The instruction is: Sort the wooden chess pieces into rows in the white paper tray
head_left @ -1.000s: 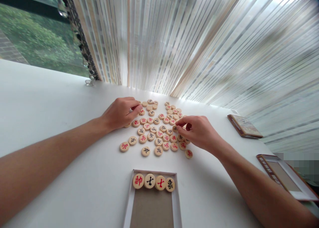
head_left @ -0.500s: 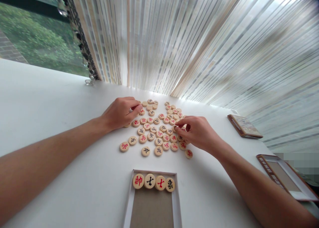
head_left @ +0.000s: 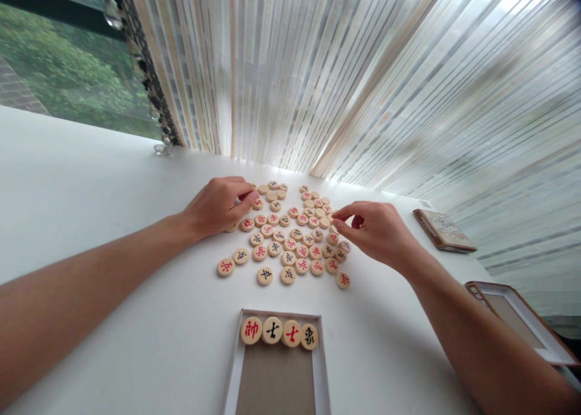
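Observation:
Wooden Chinese chess pieces (head_left: 290,244) lie spread over the white table, some with red or black characters up and some blank side up. My left hand (head_left: 220,206) rests at the left edge of the spread, fingers curled; what they hold, if anything, is hidden. A piece shows partly below that palm. At the right side, my right hand (head_left: 374,230) has thumb and index fingertip close together on a piece at the spread's edge, mostly covered by the fingers. Nearer me, a shallow box tray (head_left: 276,379) holds a row of several pieces (head_left: 272,330) along its far end.
On the right of the white table (head_left: 149,318) are a closed box (head_left: 443,230) and an open box lid (head_left: 517,321). A striped string curtain (head_left: 281,70) hangs along the far edge. Glass beads (head_left: 163,147) sit by the window at left.
My right hand has moved right and slightly away from me, off a black-marked piece and uncovering several pieces at the right. My left hand stays in place.

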Available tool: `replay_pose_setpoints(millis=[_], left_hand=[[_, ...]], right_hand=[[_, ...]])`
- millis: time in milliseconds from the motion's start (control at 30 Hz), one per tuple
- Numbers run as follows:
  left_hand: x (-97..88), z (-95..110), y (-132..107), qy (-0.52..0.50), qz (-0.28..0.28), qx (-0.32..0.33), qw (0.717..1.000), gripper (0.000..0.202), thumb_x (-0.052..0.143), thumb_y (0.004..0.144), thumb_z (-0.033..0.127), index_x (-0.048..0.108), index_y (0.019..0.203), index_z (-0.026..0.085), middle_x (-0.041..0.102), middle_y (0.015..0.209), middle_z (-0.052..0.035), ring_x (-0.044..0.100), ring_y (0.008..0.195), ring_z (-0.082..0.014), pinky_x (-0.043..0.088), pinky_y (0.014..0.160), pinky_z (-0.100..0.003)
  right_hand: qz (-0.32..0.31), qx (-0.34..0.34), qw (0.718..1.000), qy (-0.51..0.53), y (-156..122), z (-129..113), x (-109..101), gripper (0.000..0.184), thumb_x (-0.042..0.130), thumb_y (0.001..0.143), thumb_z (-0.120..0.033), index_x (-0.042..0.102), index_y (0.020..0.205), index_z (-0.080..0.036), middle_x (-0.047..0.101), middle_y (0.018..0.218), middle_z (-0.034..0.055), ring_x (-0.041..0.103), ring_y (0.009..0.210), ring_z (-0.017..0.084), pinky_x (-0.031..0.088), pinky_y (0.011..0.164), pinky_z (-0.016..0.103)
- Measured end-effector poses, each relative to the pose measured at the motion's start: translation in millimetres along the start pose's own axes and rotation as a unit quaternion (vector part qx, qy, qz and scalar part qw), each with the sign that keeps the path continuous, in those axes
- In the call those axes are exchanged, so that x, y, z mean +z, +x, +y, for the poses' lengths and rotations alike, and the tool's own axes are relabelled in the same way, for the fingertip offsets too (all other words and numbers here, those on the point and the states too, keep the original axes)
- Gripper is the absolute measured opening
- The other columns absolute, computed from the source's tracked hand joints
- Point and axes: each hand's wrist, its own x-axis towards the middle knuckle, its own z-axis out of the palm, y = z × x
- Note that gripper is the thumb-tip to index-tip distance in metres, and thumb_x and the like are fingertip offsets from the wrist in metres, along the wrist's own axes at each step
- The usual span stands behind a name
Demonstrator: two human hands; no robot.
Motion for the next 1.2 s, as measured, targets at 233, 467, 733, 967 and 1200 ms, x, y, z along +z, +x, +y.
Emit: replay_pose_setpoints(millis=[233, 467, 733, 967, 1200], left_hand=[[1.3, -0.8, -0.5, 0.0, 0.001, 0.004, 1.0, 0.037, 0.05, 0.101, 0.032, 0.074, 0.079, 0.014, 0.072, 0.08, -0.0081, 0.064, 0.069, -0.0181, 0.045, 0.067, -0.031], [0.5, -0.7, -0.6, 0.001, 0.003, 0.002, 1.0, 0.037, 0.05, 0.101, 0.032, 0.075, 0.079, 0.014, 0.072, 0.08, -0.0081, 0.064, 0.069, -0.0182, 0.045, 0.066, -0.031], [0.9, -0.7, -0.2, 0.0, 0.005, 0.003, 1.0, 0.038, 0.05, 0.1, 0.032, 0.074, 0.078, 0.014, 0.071, 0.078, -0.0079, 0.062, 0.066, -0.0176, 0.044, 0.065, -0.031], [1.2, -0.9, -0.5, 0.005, 0.004, 0.003, 1.0, 0.038, 0.049, 0.101, 0.033, 0.075, 0.08, 0.015, 0.074, 0.081, -0.0085, 0.066, 0.07, -0.0189, 0.046, 0.068, -0.031], [2.2, -2.1, -0.4, 0.004, 0.006, 0.005, 1.0, 0.038, 0.05, 0.101, 0.033, 0.075, 0.079, 0.015, 0.074, 0.082, -0.0084, 0.066, 0.07, -0.0187, 0.046, 0.068, -0.031]], right_hand=[[0.02, 0.042, 0.999, -0.001, 4.9, 17.8, -4.7, 0.02, 0.072, 0.086, -0.034, 0.086, 0.086, -0.02, 0.07, 0.059, 0.0014, 0.06, 0.051, 0.016, 0.044, 0.056, 0.03], [0.0, -0.005, 1.0, 0.031, 3.8, 13.5, 23.8, 0.019, 0.074, 0.089, -0.033, 0.085, 0.095, -0.018, 0.078, 0.087, 0.0066, 0.063, 0.062, 0.016, 0.047, 0.063, 0.03], [0.012, -0.038, 0.998, 0.054, 1.8, 10.6, 32.4, 0.013, 0.073, 0.09, -0.026, 0.084, 0.094, -0.02, 0.078, 0.095, 0.0061, 0.061, 0.062, 0.015, 0.046, 0.063, 0.029], [0.004, -0.042, 0.998, 0.051, 1.8, 10.1, 33.2, 0.013, 0.072, 0.089, -0.024, 0.084, 0.092, -0.019, 0.077, 0.087, 0.0047, 0.06, 0.063, 0.015, 0.045, 0.064, 0.028], [0.011, -0.034, 0.999, 0.033, 1.4, 9.9, 32.3, 0.016, 0.072, 0.088, -0.029, 0.083, 0.092, -0.019, 0.074, 0.075, 0.004, 0.061, 0.061, 0.017, 0.045, 0.063, 0.029]])
